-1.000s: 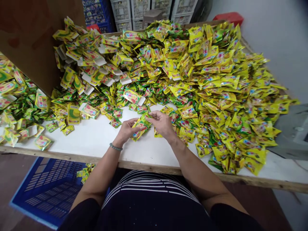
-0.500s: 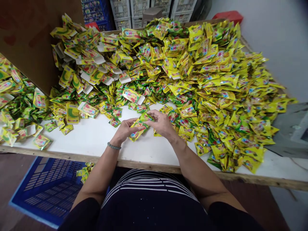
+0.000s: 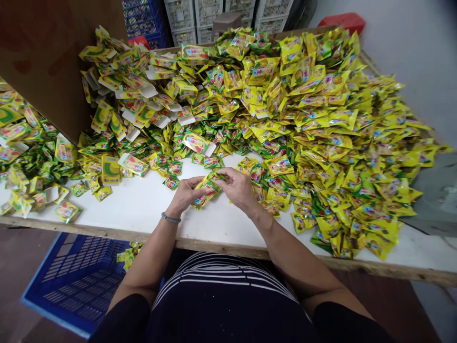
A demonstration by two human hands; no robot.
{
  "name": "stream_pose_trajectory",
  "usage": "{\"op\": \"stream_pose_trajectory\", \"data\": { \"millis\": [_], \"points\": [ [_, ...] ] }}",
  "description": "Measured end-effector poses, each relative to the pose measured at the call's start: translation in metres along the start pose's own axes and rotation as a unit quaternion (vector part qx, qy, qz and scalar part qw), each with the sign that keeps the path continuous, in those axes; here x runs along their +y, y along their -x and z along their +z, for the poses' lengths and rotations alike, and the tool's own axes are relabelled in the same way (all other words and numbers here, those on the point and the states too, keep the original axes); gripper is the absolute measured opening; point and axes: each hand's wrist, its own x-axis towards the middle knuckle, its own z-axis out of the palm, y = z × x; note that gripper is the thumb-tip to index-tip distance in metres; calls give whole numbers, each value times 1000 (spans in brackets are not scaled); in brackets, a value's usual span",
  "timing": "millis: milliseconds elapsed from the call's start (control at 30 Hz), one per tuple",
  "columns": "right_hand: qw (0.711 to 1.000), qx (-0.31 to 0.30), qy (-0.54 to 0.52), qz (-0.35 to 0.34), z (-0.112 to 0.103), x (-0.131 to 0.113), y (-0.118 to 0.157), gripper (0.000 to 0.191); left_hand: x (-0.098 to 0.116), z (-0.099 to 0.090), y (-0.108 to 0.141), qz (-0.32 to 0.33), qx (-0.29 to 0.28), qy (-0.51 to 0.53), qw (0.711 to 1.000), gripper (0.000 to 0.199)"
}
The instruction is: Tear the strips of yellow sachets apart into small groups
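Over the white tabletop (image 3: pixel 214 228), my left hand (image 3: pixel 184 196) is closed around a small yellow carton (image 3: pixel 206 194) with a red and green print. The carton is tilted, its upper end toward my right hand (image 3: pixel 236 186). There, my right thumb and fingers pinch a green foil packet (image 3: pixel 216 176) at the carton's upper end. My fingers partly cover both, so I cannot tell how far the packet is inside. Loose green packets (image 3: pixel 171 182) lie just left of my hands, and yellow packets (image 3: pixel 278 166) lie to the right.
A large heap of yellow packets (image 3: pixel 328 114) covers the table's back and right. Small open cartons (image 3: pixel 137 90) are piled at back left, beside a big cardboard box (image 3: pixel 67 71). Below the wooden edge (image 3: pixel 221 246) stands a blue crate (image 3: pixel 71 286). Grey crates (image 3: pixel 210 19) stand behind.
My right hand has come slightly closer to my left, and less of the green packet shows above the carton. The whole view has shifted a little.
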Motion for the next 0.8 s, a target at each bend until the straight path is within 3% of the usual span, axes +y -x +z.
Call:
{"op": "stream_pose_trajectory", "data": {
  "millis": [133, 333, 533, 800],
  "points": [
    [996, -46, -74, 33, 0, 2, -1, 27, 0, -1, 0, -13, -1, 8, 1000, 59],
    [998, -7, 58, -39, 0, -7, 2, 14, -1, -1, 0, -29, 1, 25, 999, 60],
    [992, -48, -97, 67, -6, -3, -2, 25, -3, 3, -2, -12, 22, 28, 999, 59],
    [967, -126, -195, 102, -11, 0, -6, 39, -1, 2, 2, 19, 39, -18, 999, 57]
  ]
}}
